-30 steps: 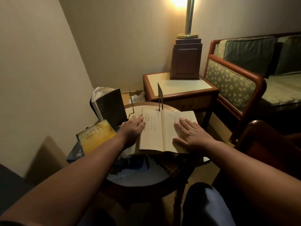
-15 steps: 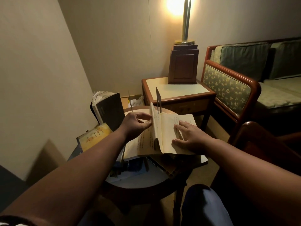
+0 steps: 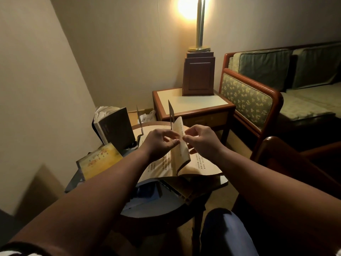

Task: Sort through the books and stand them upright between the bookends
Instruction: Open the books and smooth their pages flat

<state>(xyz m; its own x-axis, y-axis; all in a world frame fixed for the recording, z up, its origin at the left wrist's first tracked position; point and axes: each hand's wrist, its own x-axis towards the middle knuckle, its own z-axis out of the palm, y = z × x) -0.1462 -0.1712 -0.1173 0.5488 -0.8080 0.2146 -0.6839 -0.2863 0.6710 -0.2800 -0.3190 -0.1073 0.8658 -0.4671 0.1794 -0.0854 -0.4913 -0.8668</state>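
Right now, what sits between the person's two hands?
In the head view, a sheaf of raised pages of the open book stands between the left hand and the right hand; fingertips of both pinch it.

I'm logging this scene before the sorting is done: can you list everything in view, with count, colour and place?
open book: one, cream pages, flat on the round table, some leaves lifted
bookends: two, dark metal, upright at the table's far side
standing book: one, dark grey, upright, table's left
yellow book: one, yellow, lying left of the open book
pile of books: count unclear, bluish, under the open book
round table: one, dark wood, centre
side table: one, cream top, wooden frame, behind
lamp: one, brass pole, wooden base, on the side table
sofa: one, green cushions, red-brown frame, right
left hand: pinches the lifted leaves
right hand: pinches the same leaves
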